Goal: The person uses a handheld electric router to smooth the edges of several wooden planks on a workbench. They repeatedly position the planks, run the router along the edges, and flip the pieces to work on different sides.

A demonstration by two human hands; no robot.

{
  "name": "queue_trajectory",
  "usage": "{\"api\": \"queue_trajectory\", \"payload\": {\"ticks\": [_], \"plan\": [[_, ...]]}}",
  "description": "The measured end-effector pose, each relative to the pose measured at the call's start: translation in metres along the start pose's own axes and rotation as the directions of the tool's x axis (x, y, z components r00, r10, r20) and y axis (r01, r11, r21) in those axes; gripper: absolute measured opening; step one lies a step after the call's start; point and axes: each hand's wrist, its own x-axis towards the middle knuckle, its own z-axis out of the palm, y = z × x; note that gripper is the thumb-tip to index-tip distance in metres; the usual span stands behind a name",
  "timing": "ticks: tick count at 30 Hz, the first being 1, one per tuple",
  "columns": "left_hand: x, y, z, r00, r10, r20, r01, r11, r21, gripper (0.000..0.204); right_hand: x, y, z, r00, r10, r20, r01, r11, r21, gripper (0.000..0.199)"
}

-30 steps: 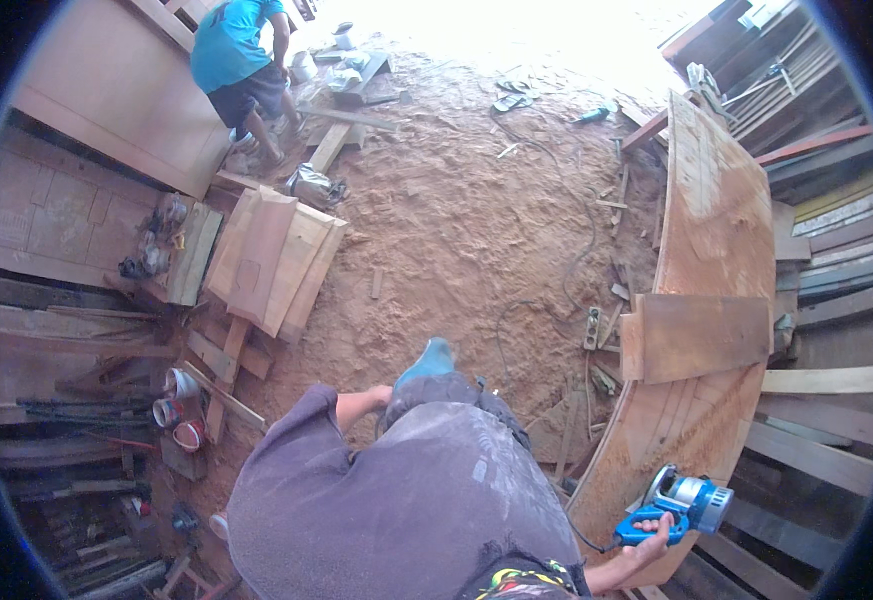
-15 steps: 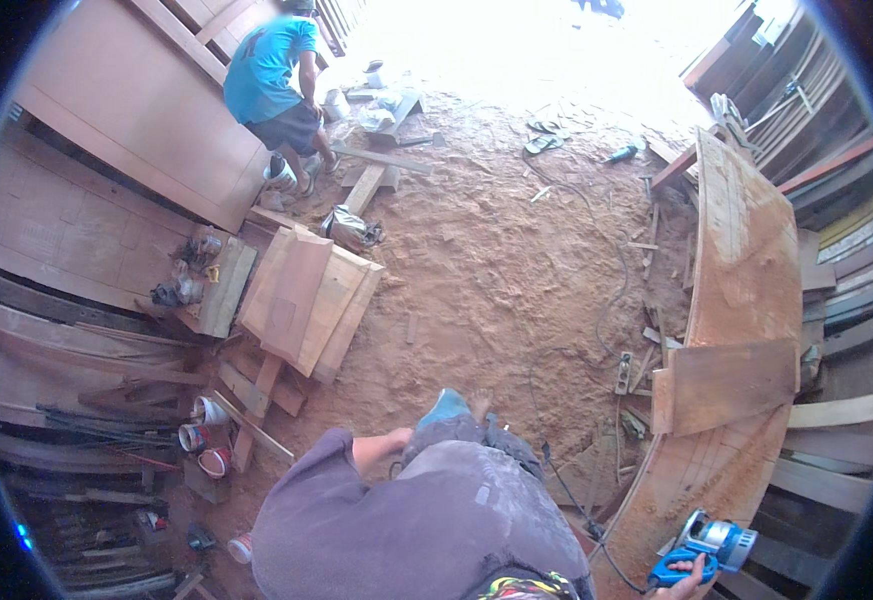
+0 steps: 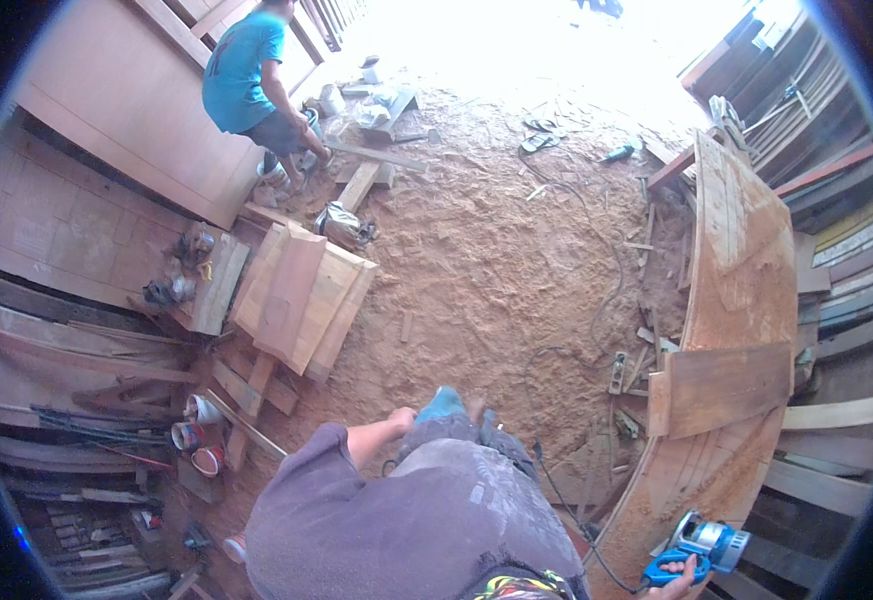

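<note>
Gripping blue power tool [image 3: 716,545], right hand [image 3: 684,575] is staying by board [image 3: 741,235]; left hand [image 3: 401,420], can't tell grip; co-worker [image 3: 246,75] is shifting left versus earlier.

Blue-and-silver power tool [image 3: 720,546], greyish-purple shirt [image 3: 386,515], turquoise shirt [image 3: 239,75], darker brown board [image 3: 726,390], reddish-tan floor [image 3: 476,270]

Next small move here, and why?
Probably bring the left hand across to steady the blue power tool: only the right hand grips it, at the near end of the long wooden board, with the left well away. Sawdust on the board might let it slip.
</note>
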Motion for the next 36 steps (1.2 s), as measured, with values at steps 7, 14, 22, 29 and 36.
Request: {"api": "queue_trajectory", "payload": {"ticks": [7, 14, 22, 29, 36], "plan": [[0.004, 0.007, -0.002, 0.999, -0.037, -0.001, 0.037, 0.999, -0.009, 0.046, 0.005, -0.004, 0.003, 1.0, -0.004, 0.007, 0.004, 1.0, -0.006, 0.012], [0.009, 0.027, -0.008, 0.999, -0.038, 0.017, 0.041, 0.978, -0.203, 0.051, 0.003, -0.003, 0.004, 1.0, -0.007, 0.021, 0.008, 1.0, -0.018, 0.012], [0.012, 0.055, -0.021, 1.0, 0.0, 0.028, 0.006, 0.974, -0.227, 0.038, 0.009, 0.008, -0.023, 0.995, 0.062, 0.081, -0.06, 0.998, -0.027, 0.017], [0.063, 0.109, -0.036, 0.994, 0.107, -0.01, -0.106, 0.994, 0.03, 0.04, -0.028, -0.012, -0.002, 0.999, 0.039, -0.035, -0.036, 0.994, 0.1, 0.018], [0.113, 0.43, -0.142, 0.514, 0.844, -0.154, -0.758, 0.531, 0.379, 0.087, -0.021, -0.002, -0.008, 0.999, 0.053, -0.005, -0.052, 0.989, 0.138, 0.019]]}}
